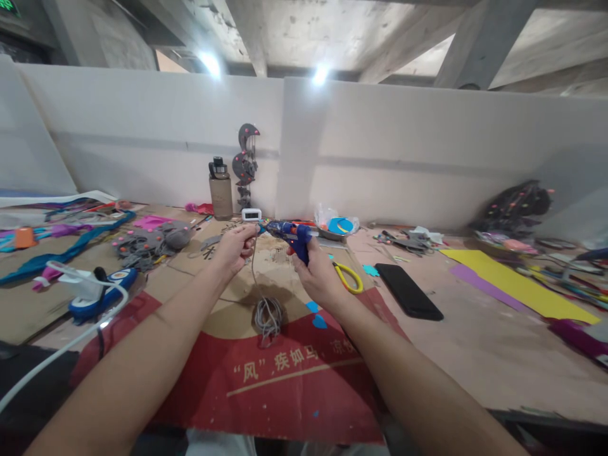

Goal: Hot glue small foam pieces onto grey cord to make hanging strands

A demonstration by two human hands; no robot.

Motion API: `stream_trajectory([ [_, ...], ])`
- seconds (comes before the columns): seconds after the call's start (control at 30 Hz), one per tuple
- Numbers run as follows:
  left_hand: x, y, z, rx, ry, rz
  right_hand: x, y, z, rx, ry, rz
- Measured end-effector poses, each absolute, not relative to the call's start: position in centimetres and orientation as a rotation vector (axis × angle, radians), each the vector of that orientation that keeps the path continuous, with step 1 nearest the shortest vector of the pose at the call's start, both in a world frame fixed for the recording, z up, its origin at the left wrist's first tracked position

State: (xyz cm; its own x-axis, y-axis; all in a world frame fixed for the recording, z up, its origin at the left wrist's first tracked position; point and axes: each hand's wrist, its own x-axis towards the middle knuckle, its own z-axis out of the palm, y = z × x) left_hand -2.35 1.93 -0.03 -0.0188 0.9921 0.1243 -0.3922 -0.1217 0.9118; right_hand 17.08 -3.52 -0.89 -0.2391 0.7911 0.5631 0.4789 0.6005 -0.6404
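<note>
My right hand is closed round the handle of a blue hot glue gun, whose nozzle points left. My left hand is pinched just at the nozzle tip, holding the upper end of a thin grey cord. The cord hangs down to a loose grey coil lying on the cardboard sheet in front of me. Both hands are raised a little above the table.
Yellow-handled scissors and a black phone lie right of my hands. Small blue cut-outs sit on the cardboard. Yellow paper, a bottle, a white clock, grey felt pieces and a white cable surround the workspace.
</note>
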Motion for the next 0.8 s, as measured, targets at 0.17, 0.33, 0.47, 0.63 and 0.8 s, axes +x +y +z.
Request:
stream_trajectory([
  [0.17,-2.24,1.92,-0.14,1.024,0.857,1.461,16.97,-3.49,-0.96,-1.065,-1.895,0.399],
  [0.33,-2.14,2.05,-0.38,1.043,0.91,1.468,16.85,-3.51,-0.99,-1.11,-1.911,0.378],
  [0.47,-2.14,2.05,-0.41,1.066,0.93,1.477,16.85,-3.57,-0.9,-1.13,-1.911,0.359],
  [0.63,-2.35,1.99,-0.11,1.059,0.917,1.499,16.89,-3.44,-1.07,-1.138,-1.928,0.348],
  [0.8,-2.41,1.84,0.22,1.046,0.931,1.505,16.9,-3.43,-1.15,-1.132,-1.933,0.342],
])
